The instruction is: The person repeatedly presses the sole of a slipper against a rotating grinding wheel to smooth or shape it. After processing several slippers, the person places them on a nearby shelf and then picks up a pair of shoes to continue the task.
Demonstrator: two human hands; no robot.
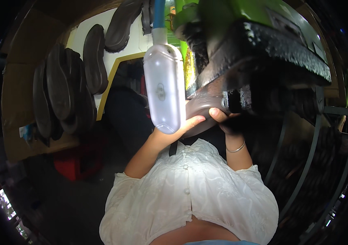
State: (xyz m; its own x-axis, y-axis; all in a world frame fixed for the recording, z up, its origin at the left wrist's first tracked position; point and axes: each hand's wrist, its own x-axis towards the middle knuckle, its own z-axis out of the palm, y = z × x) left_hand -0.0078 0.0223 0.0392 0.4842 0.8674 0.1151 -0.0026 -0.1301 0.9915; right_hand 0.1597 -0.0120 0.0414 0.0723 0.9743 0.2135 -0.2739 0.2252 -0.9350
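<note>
A dark brown shoe sole (pixel 201 107) is held between my two hands, right under the machine's dark working head (pixel 245 98). My left hand (pixel 189 123) grips its near left side with the thumb on top; the lamp hides most of that hand. On the right, my right hand (pixel 224 121) is closed on the sole's edge, thumb up, its other fingers in shadow below. The sole's far end meets the machine, but whether they touch I cannot tell. A lit, capsule-shaped lamp (pixel 164 90) hangs in front of my left wrist.
The green machine (pixel 239 24) with a black worn edge looms at upper right. Several dark soles (pixel 62 83) lean at the left on a white board (pixel 104 22) and cardboard (pixel 21 90). A red stool (pixel 74 163) stands lower left; metal rack bars (pixel 304 167) run along the right.
</note>
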